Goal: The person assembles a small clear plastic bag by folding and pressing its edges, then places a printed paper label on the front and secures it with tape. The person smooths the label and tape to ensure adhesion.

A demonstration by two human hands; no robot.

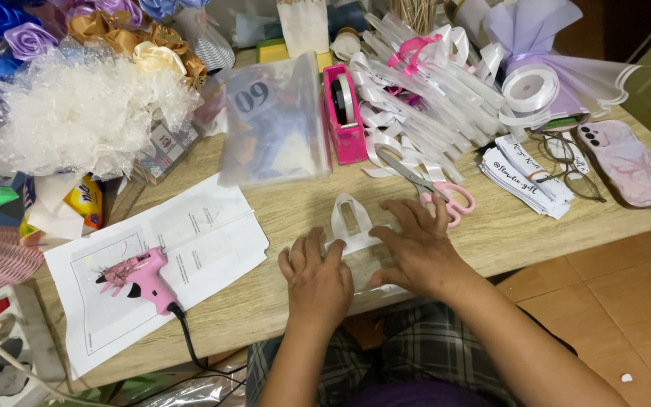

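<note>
My left hand [315, 280] and my right hand [414, 245] lie palm down, side by side, at the front edge of the wooden table [288, 218]. Both press on a clear plastic sheet [363, 264] that carries a white ribbon loop [349, 221], which sticks out just beyond my fingertips. The right hand's fingers are spread; the left hand's fingers are close together. Pink-handled scissors [435, 188] lie right behind my right hand.
A pink glue gun [141, 277] rests on white paper sheets [190, 241] at the left. Behind are a clear plastic bag [276, 124], pink tape dispenser [343, 113], white ribbon pieces [416, 90], a ribbon roll [530, 88], paper tags [525, 177], glasses [563, 162], a phone [627, 162], ribbon roses [32, 30].
</note>
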